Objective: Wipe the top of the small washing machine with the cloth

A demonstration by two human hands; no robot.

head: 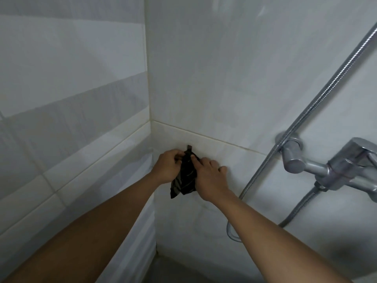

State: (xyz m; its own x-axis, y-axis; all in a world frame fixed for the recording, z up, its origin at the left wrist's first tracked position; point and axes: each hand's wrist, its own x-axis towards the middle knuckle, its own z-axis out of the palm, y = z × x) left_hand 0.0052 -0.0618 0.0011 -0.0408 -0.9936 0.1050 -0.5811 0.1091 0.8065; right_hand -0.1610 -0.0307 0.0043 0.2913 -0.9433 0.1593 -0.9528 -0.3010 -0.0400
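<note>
Up at the hook, my left hand curls round the dark cloth hanging just below it, seemingly to unhook it, while my right hand steadies it with a straight forefinger, thumb hidden so I cannot tell whether it pinches, washing machine unseen.

Cloth between both hands at wall hook, shower mixer right

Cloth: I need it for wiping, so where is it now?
In the head view, the dark cloth hangs at a wall hook near the tiled corner, between the left hand and right hand, left of the shower hose.
</note>
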